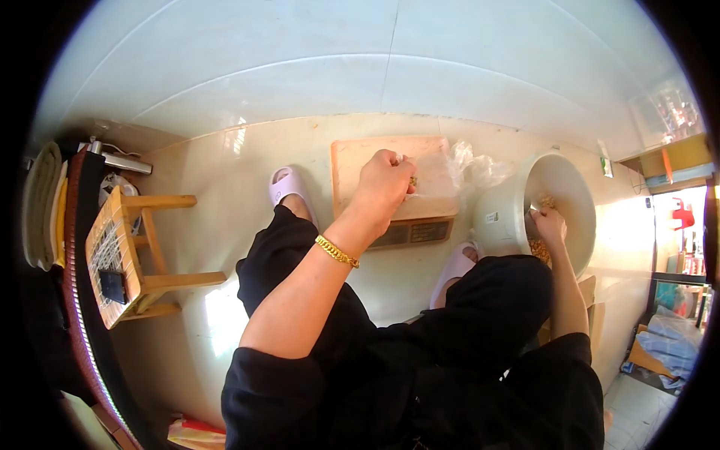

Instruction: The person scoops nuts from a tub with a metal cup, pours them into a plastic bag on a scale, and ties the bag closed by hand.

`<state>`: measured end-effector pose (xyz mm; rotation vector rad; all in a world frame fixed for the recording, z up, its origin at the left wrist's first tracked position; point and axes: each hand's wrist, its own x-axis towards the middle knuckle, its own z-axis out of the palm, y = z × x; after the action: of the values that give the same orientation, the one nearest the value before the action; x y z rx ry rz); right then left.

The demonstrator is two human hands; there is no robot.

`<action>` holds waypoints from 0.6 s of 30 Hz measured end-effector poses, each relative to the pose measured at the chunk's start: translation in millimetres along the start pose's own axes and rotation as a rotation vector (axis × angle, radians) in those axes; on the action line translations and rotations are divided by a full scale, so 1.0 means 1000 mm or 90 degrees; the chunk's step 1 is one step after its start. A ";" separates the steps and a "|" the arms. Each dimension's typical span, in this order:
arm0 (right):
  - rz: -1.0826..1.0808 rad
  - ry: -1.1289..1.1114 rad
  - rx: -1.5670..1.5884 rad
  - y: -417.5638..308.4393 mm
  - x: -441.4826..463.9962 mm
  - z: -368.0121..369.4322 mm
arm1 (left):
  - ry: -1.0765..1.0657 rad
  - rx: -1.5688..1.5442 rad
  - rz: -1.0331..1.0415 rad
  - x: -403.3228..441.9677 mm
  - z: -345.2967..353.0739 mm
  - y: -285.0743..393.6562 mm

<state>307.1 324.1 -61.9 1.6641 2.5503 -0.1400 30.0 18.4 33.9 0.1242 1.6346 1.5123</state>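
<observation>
My left hand (387,182) is closed above the flat pinkish platform of a weighing scale (356,161). Between its fingers shows a bit of white or clear plastic, with small golden-brown pieces (413,182) beside the fingertips. A crumpled clear plastic bag (480,166) lies over the scale's right side; whether my left fingers grip it I cannot tell. Inside a pale bucket (501,214), tipped toward me, my right hand (550,223) has its fingers curled in. Small golden-brown pieces (539,251) lie in the bucket around that hand. What those fingers hold is too small to name.
A low wooden stool (139,255) with a woven seat stands at the left, a dark flat object (113,286) on it. My feet in lilac slippers (283,187) flank the scale. Behind runs a pale wall (300,75). Boxes and bags (664,341) are at the far right.
</observation>
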 end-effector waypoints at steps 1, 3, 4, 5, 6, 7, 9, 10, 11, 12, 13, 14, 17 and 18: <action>0.001 -0.006 0.003 -0.005 0.001 -0.002 | 0.002 0.005 -0.004 0.000 0.000 0.000; -0.023 -0.030 -0.088 -0.020 0.000 -0.019 | -0.002 0.014 0.005 0.000 0.000 0.000; -0.075 0.018 -0.167 -0.025 -0.002 -0.021 | -0.001 0.018 0.001 -0.001 -0.001 0.002; -0.073 0.013 -0.164 -0.023 0.002 -0.020 | -0.001 0.012 -0.002 -0.001 -0.001 0.003; -0.106 0.032 -0.233 -0.021 0.010 -0.018 | -0.001 0.007 -0.005 -0.001 -0.001 0.004; -0.140 0.052 -0.301 -0.021 0.015 -0.017 | 0.001 0.011 -0.007 0.000 -0.003 0.004; -0.195 0.120 -0.318 -0.019 0.019 -0.019 | -0.002 0.010 -0.008 0.001 -0.006 0.002; -0.218 0.112 -0.348 -0.018 0.025 -0.020 | -0.003 0.012 -0.010 0.001 -0.008 0.002; -0.238 0.103 -0.378 -0.013 0.031 -0.020 | -0.006 0.013 -0.011 0.000 -0.009 0.003; -0.244 0.099 -0.417 -0.003 0.041 -0.006 | -0.012 0.014 -0.010 -0.001 -0.009 0.004; -0.237 0.097 -0.420 -0.001 0.039 0.000 | -0.019 0.015 -0.012 -0.001 -0.008 0.004; -0.234 0.022 -0.406 -0.004 0.035 0.003 | -0.017 0.019 -0.021 -0.001 -0.008 0.005; -0.222 -0.040 -0.311 -0.007 0.023 0.021 | -0.016 0.032 -0.020 0.000 -0.008 0.006; -0.210 -0.070 -0.247 -0.005 0.016 0.024 | -0.023 0.039 -0.013 0.000 -0.007 0.005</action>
<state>296.4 333.6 -87.5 1.0662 2.5406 0.2207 22.7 14.2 37.3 0.1666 1.6495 1.4372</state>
